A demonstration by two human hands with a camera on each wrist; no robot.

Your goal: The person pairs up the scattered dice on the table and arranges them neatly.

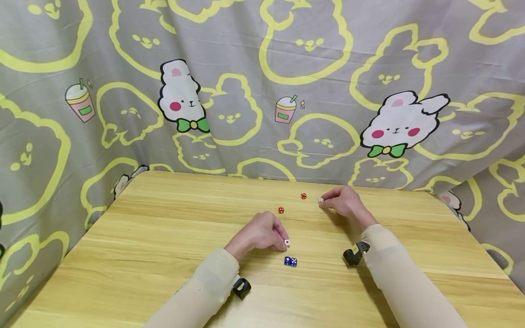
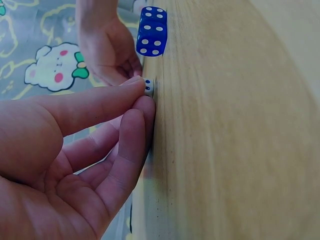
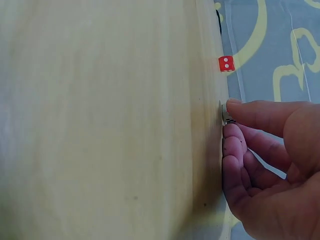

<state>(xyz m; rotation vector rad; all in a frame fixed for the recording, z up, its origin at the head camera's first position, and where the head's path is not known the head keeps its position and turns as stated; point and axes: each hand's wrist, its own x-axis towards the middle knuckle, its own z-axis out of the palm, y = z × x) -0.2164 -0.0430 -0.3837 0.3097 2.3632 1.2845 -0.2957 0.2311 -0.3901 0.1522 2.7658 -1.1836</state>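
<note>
My left hand (image 1: 264, 231) pinches a white die (image 1: 287, 243) between thumb and fingers, low at the tabletop near its middle. In the left wrist view that white die (image 2: 149, 87) shows dark pips at the fingertips. Just in front of it, two blue dice (image 1: 290, 261) with white pips sit side by side, touching. Farther back, my right hand (image 1: 345, 201) pinches another white die (image 1: 321, 200) at the table surface, its face partly covered by the fingers. One red die (image 1: 303, 196) lies left of the right hand; a second red die (image 1: 280, 210) lies behind the left hand.
The dice are on a light wooden table (image 1: 164, 218). A grey curtain (image 1: 242, 59) with yellow outlines and rabbit prints hangs behind the table's back edge and along both sides. Black wrist cameras (image 1: 242, 288) are strapped below the sleeves.
</note>
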